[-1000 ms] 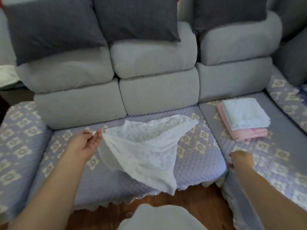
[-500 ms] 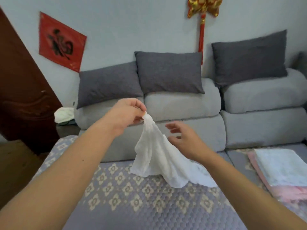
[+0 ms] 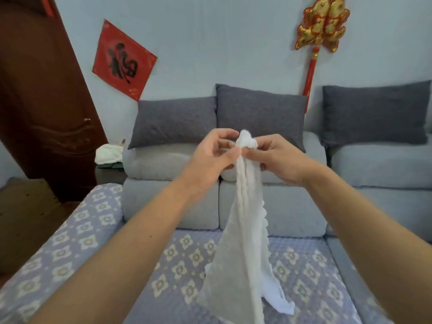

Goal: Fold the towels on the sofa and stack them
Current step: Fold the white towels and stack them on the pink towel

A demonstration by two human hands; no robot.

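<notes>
Towel [image 3: 243, 232] — white, bunched at its top between our left hand [image 3: 211, 157] and right hand [image 3: 277, 157], both pinching it; long axis hangs straight down to the sofa [image 3: 304, 260] — hands equally near.

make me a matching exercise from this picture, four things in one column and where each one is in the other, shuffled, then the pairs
Things:
1. white towel
2. red paper square
3. gold and red ornament
4. brown door

Places:
A. far left of the view
B. wall, upper right, above the sofa
C. hanging from both hands
D. wall, left of the cushions

Pairs: 1-C, 2-D, 3-B, 4-A. The left hand and right hand pinch the towel's bunched top.
</notes>
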